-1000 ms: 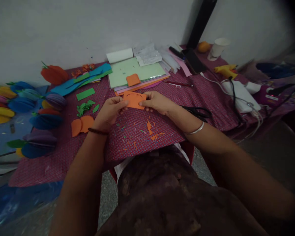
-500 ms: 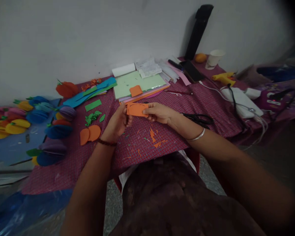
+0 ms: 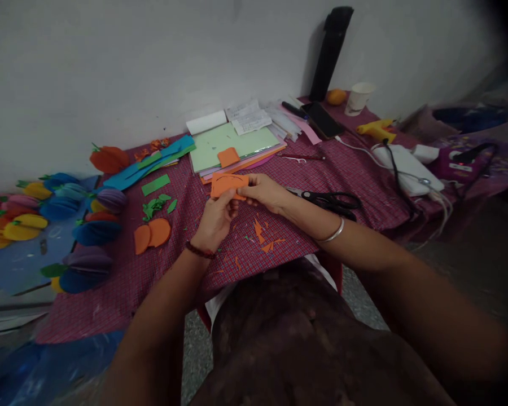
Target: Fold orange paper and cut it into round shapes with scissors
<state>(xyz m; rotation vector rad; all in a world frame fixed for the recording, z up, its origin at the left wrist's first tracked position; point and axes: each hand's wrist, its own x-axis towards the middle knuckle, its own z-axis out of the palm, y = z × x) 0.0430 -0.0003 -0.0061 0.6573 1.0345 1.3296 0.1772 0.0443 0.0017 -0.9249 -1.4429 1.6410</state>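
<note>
An orange paper piece [image 3: 227,184] with a curved pencil line on it is held above the checked maroon tablecloth [image 3: 161,270]. My left hand [image 3: 215,221] pinches its lower edge from below, fingers closed. My right hand [image 3: 264,192] grips its right end between thumb and fingers. Orange paper scraps [image 3: 262,234] lie on the cloth just under my hands. Black scissors [image 3: 330,198] rest on the cloth right of my right wrist.
Two orange cut ovals [image 3: 152,234] and green leaf bits [image 3: 154,204] lie left. A stack of coloured sheets [image 3: 232,146] sits behind. Paper fruit shapes [image 3: 68,208] crowd the far left. A yellow glue gun [image 3: 375,129], white cup [image 3: 359,97], phone [image 3: 322,119] and cables lie right.
My left hand slid from the piece's left end to beneath it. The orange piece shifted slightly left, and the camera view tilted.
</note>
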